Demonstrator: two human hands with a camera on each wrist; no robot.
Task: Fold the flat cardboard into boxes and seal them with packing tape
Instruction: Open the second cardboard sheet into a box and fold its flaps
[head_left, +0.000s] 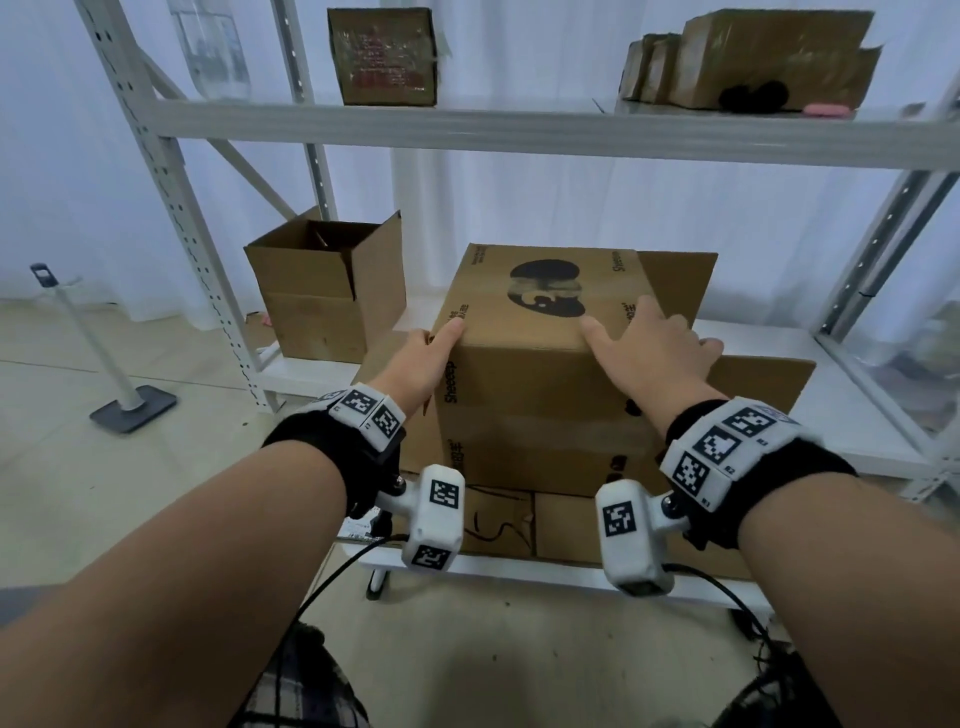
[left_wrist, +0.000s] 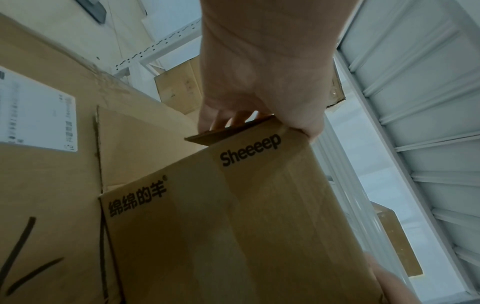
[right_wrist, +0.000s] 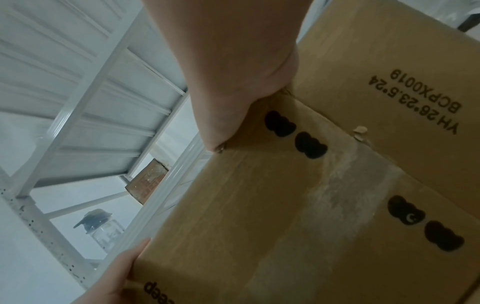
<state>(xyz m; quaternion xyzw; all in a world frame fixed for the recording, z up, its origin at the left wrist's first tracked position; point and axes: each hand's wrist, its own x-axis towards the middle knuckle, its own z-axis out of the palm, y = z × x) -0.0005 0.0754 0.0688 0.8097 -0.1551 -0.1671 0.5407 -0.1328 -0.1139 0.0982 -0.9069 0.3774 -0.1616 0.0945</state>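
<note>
Left fingers (left_wrist: 233, 121): they curl behind the left top corner of the box (head_left: 540, 395), thumb lying on the top face; my left hand (head_left: 423, 364) grips that corner.
Right fingers (head_left: 649, 312): they lie spread and almost straight on the top face, near the right edge; my right hand (head_left: 657, 353) presses flat there and grips nothing.
Box: it stands closed in front of me, between my two hands, on a sheet of flat cardboard (head_left: 571, 525) that lies on the low shelf (head_left: 852, 395). On the top face is a black sheep print, on the front the word "Sheeeep". A strip of clear tape (right_wrist: 332, 185) runs across the front face.
Side flaps: one brown flap (head_left: 763, 384) stands out to the right of the box, under my right hand; another flap (head_left: 675, 280) rises behind the box on the right.
Open box (head_left: 327, 291): it stands on the same shelf, to the left and behind, well apart from my left hand, flaps up.
Upper shelf (head_left: 519, 130): it carries a small carton (head_left: 384, 57) in the middle and more cartons (head_left: 769, 57) on the right.
Floor: a grey stand (head_left: 130, 405) is on the left.
</note>
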